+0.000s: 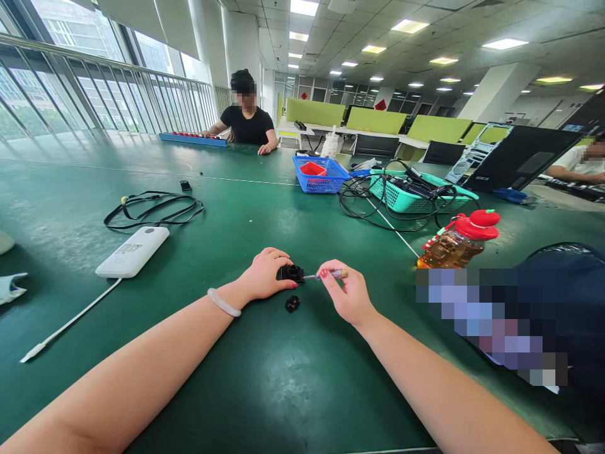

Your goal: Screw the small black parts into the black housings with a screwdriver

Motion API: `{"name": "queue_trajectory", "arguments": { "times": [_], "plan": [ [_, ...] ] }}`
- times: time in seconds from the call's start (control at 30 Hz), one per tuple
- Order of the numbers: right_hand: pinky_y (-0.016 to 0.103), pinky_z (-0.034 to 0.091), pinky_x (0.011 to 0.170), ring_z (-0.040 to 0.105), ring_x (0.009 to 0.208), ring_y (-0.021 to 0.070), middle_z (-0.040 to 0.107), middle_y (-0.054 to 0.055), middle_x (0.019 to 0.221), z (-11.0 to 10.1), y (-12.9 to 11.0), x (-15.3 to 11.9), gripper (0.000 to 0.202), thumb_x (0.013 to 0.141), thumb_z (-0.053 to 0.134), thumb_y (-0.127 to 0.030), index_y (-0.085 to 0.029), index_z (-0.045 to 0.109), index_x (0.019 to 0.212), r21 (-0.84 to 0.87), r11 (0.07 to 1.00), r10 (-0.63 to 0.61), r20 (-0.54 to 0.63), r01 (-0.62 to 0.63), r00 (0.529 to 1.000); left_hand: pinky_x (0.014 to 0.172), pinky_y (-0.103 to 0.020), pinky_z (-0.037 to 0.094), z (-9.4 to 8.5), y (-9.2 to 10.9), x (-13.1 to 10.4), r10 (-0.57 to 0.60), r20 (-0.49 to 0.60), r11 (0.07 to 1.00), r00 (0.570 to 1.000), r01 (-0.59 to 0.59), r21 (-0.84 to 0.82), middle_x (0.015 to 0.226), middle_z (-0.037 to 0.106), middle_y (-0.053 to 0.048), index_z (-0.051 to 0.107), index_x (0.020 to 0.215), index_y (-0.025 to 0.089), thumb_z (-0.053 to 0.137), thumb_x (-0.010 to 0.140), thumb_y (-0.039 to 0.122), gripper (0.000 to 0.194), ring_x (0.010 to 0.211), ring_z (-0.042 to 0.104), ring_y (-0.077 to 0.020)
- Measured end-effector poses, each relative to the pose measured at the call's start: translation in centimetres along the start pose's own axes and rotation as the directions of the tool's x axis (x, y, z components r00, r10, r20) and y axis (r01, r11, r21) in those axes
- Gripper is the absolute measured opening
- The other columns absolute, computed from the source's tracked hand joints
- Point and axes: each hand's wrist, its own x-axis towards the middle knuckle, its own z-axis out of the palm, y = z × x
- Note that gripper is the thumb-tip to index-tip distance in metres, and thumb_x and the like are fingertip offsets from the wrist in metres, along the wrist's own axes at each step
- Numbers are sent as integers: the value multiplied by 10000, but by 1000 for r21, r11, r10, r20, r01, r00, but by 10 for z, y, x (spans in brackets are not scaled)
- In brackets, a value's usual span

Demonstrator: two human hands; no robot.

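On the green tabletop, my left hand (265, 275) is closed around a small black device (295, 273) and holds it down. My right hand (347, 291) grips a slim screwdriver (338, 274) by its translucent handle. The metal shaft points left, and its tip meets the right side of the black device; the exact contact point is too small to make out. Just below the device, a small black part (292, 304) lies loose on the table.
A white power bank (133, 252) with a cable and a coiled black cord (155, 205) lie left. Blue (321, 183) and teal (401, 200) baskets stand further back. A red-lidded bottle (444, 246) is at right. A person (248, 120) sits across the table.
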Motion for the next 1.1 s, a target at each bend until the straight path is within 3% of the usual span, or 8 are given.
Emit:
{"name": "queue_trajectory", "arguments": {
  "times": [0.2, 0.33, 0.47, 0.6, 0.7, 0.9, 1.0, 1.1],
  "plan": [
    [246, 390, 566, 476, 560, 116, 570, -19, 651, 1, -6, 0, 168, 905, 483, -272, -210, 595, 795, -118, 990, -55, 140, 72, 989, 1080, -496, 384, 0, -1, 0, 21, -14, 1000, 1000, -21, -5, 1273, 635, -86, 673, 1050, 216, 755, 736, 480, 418, 1262, 483, -310],
    [252, 409, 605, 515, 601, 122, 617, -3, 713, 0, -9, -1, 128, 867, 498, -216, -208, 601, 791, -119, 985, -117, 84, 126, 990, 1084, -498, 380, 0, 0, 0, 19, -15, 1000, 1000, -19, -1, 1273, 633, -88, 669, 1057, 214, 747, 745, 477, 415, 1263, 481, -308],
    [258, 404, 578, 487, 578, 125, 569, -6, 681, 0, -1, 1, 189, 902, 482, -315, -209, 609, 810, 2, 998, 60, -37, -60, 998, 1088, -498, 379, -1, 0, 0, 18, -1, 1000, 1000, -18, -13, 1275, 632, -80, 673, 1066, 224, 744, 749, 471, 409, 1264, 477, -305],
    [262, 418, 547, 467, 537, 130, 474, -30, 590, 4, 17, 6, 257, 894, 478, -411, -212, 610, 800, 156, 950, 274, -3, -270, 962, 1088, -500, 383, -1, -1, 0, 26, 7, 999, 1000, -26, -26, 1285, 627, -74, 682, 1079, 239, 738, 754, 475, 406, 1271, 469, -306],
    [266, 430, 546, 440, 504, 124, 435, -45, 552, 5, 22, 8, 252, 888, 477, -406, -212, 609, 795, 184, 930, 322, 15, -319, 947, 1084, -497, 389, -1, -2, 0, 34, -2, 999, 999, -34, -27, 1278, 630, -73, 687, 1079, 243, 734, 754, 483, 407, 1267, 472, -306],
    [257, 398, 563, 473, 554, 118, 571, -7, 668, -1, -1, 0, 180, 898, 490, -292, -204, 621, 810, -10, 1000, 6, -88, -6, 996, 1092, -502, 381, 0, -2, 0, 24, -7, 1000, 1000, -24, -3, 1272, 637, -73, 690, 1078, 237, 744, 742, 497, 428, 1261, 479, -306],
    [258, 421, 579, 513, 562, 120, 612, -2, 694, -1, -11, -5, 137, 877, 497, -233, -214, 618, 815, -4, 987, -159, 19, 159, 987, 1098, -508, 374, 0, -2, 0, 19, -16, 1000, 1000, -19, -3, 1269, 640, -78, 696, 1066, 231, 765, 721, 495, 440, 1266, 474, -309],
    [275, 454, 640, 560, 615, 139, 648, 8, 725, 3, -14, -5, 122, 851, 505, -212, -226, 621, 816, -56, 972, -215, 161, 226, 963, 1098, -510, 371, 0, -2, 0, 31, -25, 999, 999, -31, -10, 1263, 644, -80, 701, 1049, 228, 774, 704, 508, 450, 1265, 473, -311]
  ]
}}
